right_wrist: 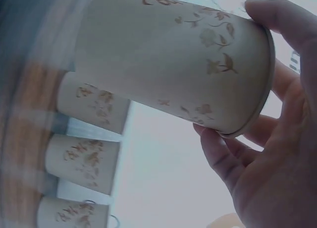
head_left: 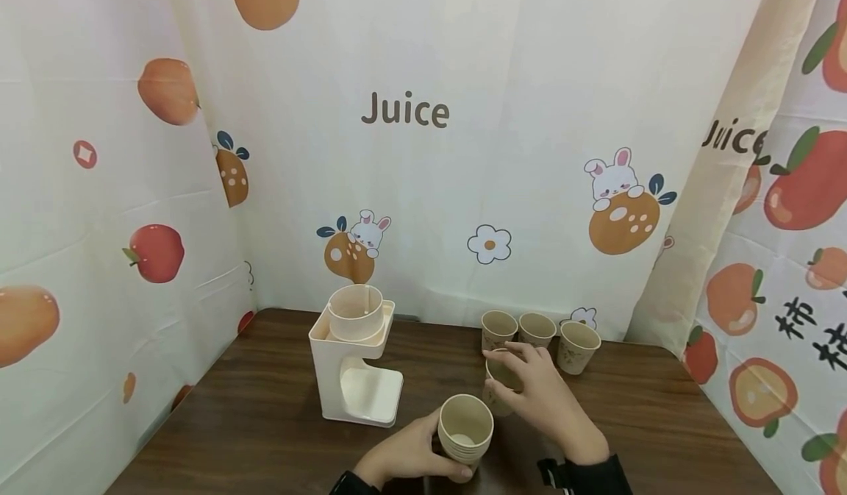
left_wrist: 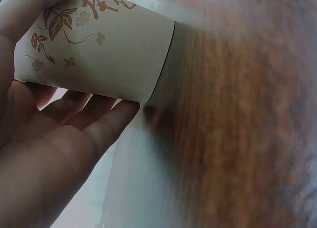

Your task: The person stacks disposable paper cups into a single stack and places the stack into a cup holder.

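My left hand [head_left: 413, 451] grips a stack of nested beige paper cups [head_left: 465, 425] near the table's front. In the left wrist view, the thumb and fingers lie around the lowest cup [left_wrist: 104, 49], which has a brown floral print. My right hand [head_left: 549, 399] holds a single paper cup [head_left: 495, 401] by its rim, just behind the stack. In the right wrist view, thumb and fingers pinch that printed cup [right_wrist: 173, 64] at its rim. Whether its base touches the table cannot be told.
Three more paper cups, a left one [head_left: 499, 333], a middle one [head_left: 537, 327] and a right one [head_left: 578, 348], stand in a row at the back right. A white dispenser-like stand [head_left: 327, 377] with a round cup-shaped top [head_left: 356, 322] stands left on the brown table [head_left: 251, 421]. Printed curtains [head_left: 423, 186] surround it.
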Demonstrator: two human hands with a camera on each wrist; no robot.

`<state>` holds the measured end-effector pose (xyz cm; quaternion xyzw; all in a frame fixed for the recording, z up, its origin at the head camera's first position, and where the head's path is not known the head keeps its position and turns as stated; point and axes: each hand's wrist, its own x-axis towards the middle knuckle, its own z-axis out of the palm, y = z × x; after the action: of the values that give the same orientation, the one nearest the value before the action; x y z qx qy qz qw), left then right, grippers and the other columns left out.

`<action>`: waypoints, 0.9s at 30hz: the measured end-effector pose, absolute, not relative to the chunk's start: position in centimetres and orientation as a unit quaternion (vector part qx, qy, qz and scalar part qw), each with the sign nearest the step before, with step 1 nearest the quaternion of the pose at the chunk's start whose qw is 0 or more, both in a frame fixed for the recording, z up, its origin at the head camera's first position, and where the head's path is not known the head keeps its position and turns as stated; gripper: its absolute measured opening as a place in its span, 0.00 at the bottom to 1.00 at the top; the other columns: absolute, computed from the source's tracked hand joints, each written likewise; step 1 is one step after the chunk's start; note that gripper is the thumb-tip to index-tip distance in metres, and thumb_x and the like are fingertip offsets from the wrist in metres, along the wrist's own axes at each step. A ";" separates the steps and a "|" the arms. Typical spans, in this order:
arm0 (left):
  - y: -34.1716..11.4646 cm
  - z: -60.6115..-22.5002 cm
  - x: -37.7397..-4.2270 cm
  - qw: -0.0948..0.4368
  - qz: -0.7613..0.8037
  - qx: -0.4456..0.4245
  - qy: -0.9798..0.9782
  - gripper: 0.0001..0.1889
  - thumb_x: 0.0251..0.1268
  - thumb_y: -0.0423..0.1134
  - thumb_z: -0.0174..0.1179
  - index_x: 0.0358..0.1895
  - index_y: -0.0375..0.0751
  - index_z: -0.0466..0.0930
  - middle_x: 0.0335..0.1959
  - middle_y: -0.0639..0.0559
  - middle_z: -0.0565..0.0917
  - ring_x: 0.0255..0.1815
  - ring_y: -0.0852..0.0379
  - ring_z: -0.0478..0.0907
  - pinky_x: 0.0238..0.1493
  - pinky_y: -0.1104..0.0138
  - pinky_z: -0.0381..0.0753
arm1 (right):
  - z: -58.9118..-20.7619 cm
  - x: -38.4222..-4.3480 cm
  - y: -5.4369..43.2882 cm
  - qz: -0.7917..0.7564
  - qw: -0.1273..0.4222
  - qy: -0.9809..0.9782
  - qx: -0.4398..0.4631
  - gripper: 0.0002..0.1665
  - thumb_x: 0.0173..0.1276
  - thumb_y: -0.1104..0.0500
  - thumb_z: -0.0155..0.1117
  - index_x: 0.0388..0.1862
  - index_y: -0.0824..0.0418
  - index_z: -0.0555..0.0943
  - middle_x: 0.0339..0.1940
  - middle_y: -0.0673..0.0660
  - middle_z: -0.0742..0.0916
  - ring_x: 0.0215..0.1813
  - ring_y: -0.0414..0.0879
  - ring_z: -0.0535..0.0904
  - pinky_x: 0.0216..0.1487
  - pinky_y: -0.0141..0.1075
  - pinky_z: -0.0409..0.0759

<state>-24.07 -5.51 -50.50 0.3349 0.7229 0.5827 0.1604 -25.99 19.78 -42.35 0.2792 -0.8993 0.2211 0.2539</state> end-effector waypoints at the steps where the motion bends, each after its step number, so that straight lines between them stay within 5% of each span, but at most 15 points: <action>1: -5.5 -50.5 -24.1 0.160 0.582 0.335 0.723 0.38 0.56 0.38 0.75 0.70 0.55 0.67 0.55 0.53 0.82 0.54 0.61 0.78 0.53 0.66 0.75 | -42.1 -25.8 19.8 0.222 0.264 -0.895 0.282 0.23 0.62 0.51 0.76 0.56 0.47 0.85 0.60 0.59 0.81 0.56 0.58 0.74 0.48 0.53 0.77; 16: -5.5 -50.5 -24.2 0.183 0.597 0.345 0.701 0.38 0.58 0.37 0.74 0.71 0.52 0.65 0.58 0.52 0.80 0.56 0.60 0.78 0.52 0.66 0.77 | -38.9 -23.2 19.8 0.221 0.336 -0.861 0.312 0.28 0.59 0.54 0.77 0.59 0.41 0.83 0.63 0.53 0.79 0.52 0.49 0.72 0.43 0.46 0.76; 27: -5.5 -50.4 -24.2 0.182 0.595 0.348 0.702 0.39 0.58 0.37 0.73 0.72 0.53 0.64 0.57 0.54 0.80 0.55 0.60 0.78 0.52 0.65 0.78 | -37.6 -21.4 19.0 0.241 0.293 -0.863 0.332 0.29 0.63 0.50 0.75 0.63 0.37 0.80 0.68 0.49 0.76 0.62 0.48 0.68 0.47 0.42 0.79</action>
<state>-24.20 -5.55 -50.40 0.3476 0.7019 0.5945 0.1820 -21.41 19.04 -37.60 0.3323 -0.8635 0.2413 0.2928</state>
